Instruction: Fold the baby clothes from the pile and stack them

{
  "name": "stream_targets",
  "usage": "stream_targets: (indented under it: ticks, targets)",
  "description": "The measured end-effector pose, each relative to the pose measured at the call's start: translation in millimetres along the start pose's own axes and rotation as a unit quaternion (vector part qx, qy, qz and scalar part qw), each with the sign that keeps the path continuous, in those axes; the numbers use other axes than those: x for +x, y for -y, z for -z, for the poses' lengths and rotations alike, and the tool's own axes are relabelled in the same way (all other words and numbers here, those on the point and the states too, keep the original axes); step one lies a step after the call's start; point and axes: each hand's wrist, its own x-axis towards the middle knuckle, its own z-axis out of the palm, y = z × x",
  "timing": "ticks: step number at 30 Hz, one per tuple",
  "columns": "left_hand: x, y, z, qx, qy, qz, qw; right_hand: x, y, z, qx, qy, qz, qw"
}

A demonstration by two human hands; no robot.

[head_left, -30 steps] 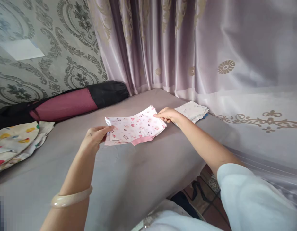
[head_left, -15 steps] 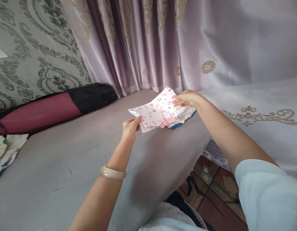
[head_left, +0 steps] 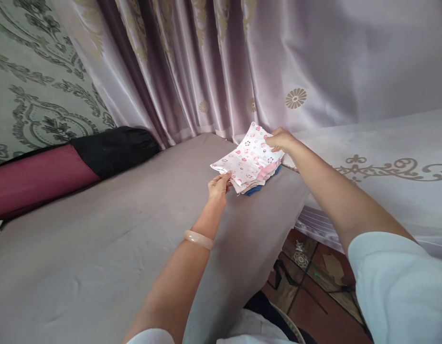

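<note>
A folded white garment [head_left: 247, 155] with pink hearts and flowers and a pink band lies over a small stack of folded clothes [head_left: 254, 190], whose cream and blue edges show below. My left hand [head_left: 220, 185] is closed on the garment's near left corner, thumb on top. At its far right edge, my right hand [head_left: 281, 139] pinches the cloth; some of those fingers are hidden. A pale bangle [head_left: 199, 240] circles my left wrist.
The stack sits on a grey-sheeted bed [head_left: 134, 224], by its right edge. Lilac curtains [head_left: 228, 71] hang behind. A maroon and black long bag [head_left: 77, 165] lies along the wall at left. Tiled floor [head_left: 314, 306] shows at lower right.
My left hand and the garment have moved right, and the garment now lies more squarely over the stack. The view has turned right; the clothes at far left have mostly left it.
</note>
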Motion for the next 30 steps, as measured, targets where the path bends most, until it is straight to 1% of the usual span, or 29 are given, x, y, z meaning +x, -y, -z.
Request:
stream_targets:
  ticks: [3, 7, 10, 13, 16, 22, 25, 27, 28, 30]
  targets:
    - [4.4, 9.2, -4.9, 0.000, 0.010, 0.009, 1.000, 8.1, -9.9, -0.5, -0.053, 0.005, -0.005, 0.999]
    - [9.3, 22.0, -4.5, 0.003, -0.001, 0.026, 1.000, 15.8, -23.4, -6.3, -0.079, 0.004, 0.010, 0.997]
    - [12.0, 32.2, 0.2, 0.010, 0.002, 0.031, 0.999, 20.7, -31.8, -13.0, -0.131, 0.018, -0.024, 0.991]
    - [13.3, 40.6, 5.7, 0.026, 0.021, 0.012, 0.999, 25.4, -39.0, -19.8, -0.190, 0.039, -0.053, 0.980]
    - [13.2, 45.5, 8.9, 0.038, 0.038, -0.010, 0.998, 29.2, -45.6, -25.6, -0.226, 0.054, -0.055, 0.971]
    - [10.5, 50.8, 10.5, 0.045, 0.010, -0.041, 0.998, 27.6, -49.0, -35.0, -0.304, 0.053, -0.045, 0.950]
    - [7.9, 55.0, 12.4, 0.057, 0.012, -0.074, 0.996, 21.7, -46.7, -43.7, -0.350, 0.014, -0.014, 0.937]
    - [6.1, 58.5, 13.6, 0.071, 0.026, -0.105, 0.992, 18.1, -47.6, -51.3, -0.380, -0.012, 0.033, 0.924]
    - [5.3, 60.1, 14.0, 0.084, 0.037, -0.120, 0.989, 16.9, -49.4, -55.2, -0.392, -0.012, 0.058, 0.918]
    - [4.1, 62.4, 14.3, 0.129, 0.057, -0.149, 0.979, 15.8, -56.3, -62.2, -0.410, 0.009, 0.108, 0.906]
